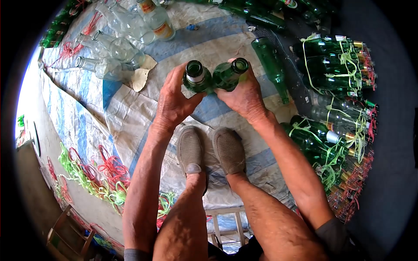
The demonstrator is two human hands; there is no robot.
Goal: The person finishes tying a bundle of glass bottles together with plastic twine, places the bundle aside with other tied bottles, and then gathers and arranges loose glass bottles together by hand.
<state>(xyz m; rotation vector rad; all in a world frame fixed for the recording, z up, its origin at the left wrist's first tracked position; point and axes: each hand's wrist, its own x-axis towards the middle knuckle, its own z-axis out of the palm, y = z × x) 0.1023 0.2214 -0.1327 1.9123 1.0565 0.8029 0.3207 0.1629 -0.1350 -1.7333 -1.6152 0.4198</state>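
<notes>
Two green glass bottles stand side by side above the shoes, their open mouths facing up. My left hand (175,99) is wrapped round the left green bottle (198,79), which has a pale band at its neck. Around the right green bottle (226,75), tilted a little to the right, my right hand (245,96) is closed. The bottles touch or nearly touch at their sides. Their lower parts are hidden by the necks and my fingers.
Clear bottles (123,51) lie and stand at upper left on the striped sheet (143,102). One green bottle (272,65) lies right of my hands. Tied bottle bundles (331,65) line the right. Red and green twine (113,167) lies lower left, a wooden stool (224,213) below.
</notes>
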